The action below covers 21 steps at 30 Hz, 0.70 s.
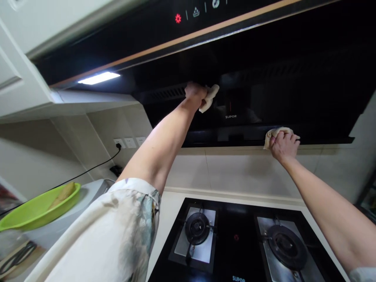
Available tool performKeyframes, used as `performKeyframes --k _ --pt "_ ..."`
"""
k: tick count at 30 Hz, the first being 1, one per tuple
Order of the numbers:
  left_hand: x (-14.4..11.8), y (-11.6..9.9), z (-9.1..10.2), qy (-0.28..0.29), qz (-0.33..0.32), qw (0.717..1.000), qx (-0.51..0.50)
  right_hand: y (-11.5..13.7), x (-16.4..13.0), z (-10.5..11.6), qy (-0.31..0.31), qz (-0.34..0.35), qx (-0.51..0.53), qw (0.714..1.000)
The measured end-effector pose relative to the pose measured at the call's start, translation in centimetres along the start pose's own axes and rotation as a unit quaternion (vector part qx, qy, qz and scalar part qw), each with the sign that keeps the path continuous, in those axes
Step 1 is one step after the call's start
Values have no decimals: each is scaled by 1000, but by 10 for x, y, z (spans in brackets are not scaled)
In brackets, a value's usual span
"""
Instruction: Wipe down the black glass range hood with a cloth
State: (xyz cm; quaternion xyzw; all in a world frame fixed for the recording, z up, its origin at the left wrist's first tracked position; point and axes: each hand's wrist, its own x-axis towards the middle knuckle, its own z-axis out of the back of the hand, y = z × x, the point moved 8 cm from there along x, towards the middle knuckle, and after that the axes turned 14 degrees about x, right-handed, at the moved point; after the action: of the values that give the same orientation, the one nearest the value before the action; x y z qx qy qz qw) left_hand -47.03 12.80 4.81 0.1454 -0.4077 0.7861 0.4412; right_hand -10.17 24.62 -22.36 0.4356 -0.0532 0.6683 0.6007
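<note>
My left hand (194, 93) is raised and shut on a small cream cloth (209, 98), which presses against the glossy black front panel of the range hood (293, 90), left of the SUPOR logo. My right hand (284, 145) grips a second cream cloth (277, 133) at the hood's lower edge, towards the right. Both arms reach up over the cooker. The hood's control strip (195, 13) shows a lit red icon at the top.
Below lies a black gas hob (235, 239) with two burners on a pale counter. A green bowl (35, 209) sits on a white appliance at left. Wall sockets (129, 142) with a black cable plugged in are on the tiled wall. White cabinets (17, 78) hang at upper left.
</note>
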Motion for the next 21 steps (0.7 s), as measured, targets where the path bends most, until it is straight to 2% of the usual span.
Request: performKeyframes --k 6,9,13,17,21 --pt "-29 -26 5 -47 -87 995 -7 -3 1 -2 -22 13 12 1000" --pt "-26 -25 -2 -37 -52 998 -2 -5 3 -3 -29 25 23 999" --pt "-11 -19 -17 20 23 999 -13 -9 6 -5 -60 38 51 996" --pt "-5 -27 -24 57 10 998 20 -9 6 -7 -65 37 54 996" --pt "-10 -35 -20 34 -12 999 25 -8 5 -8 -54 28 46 997"
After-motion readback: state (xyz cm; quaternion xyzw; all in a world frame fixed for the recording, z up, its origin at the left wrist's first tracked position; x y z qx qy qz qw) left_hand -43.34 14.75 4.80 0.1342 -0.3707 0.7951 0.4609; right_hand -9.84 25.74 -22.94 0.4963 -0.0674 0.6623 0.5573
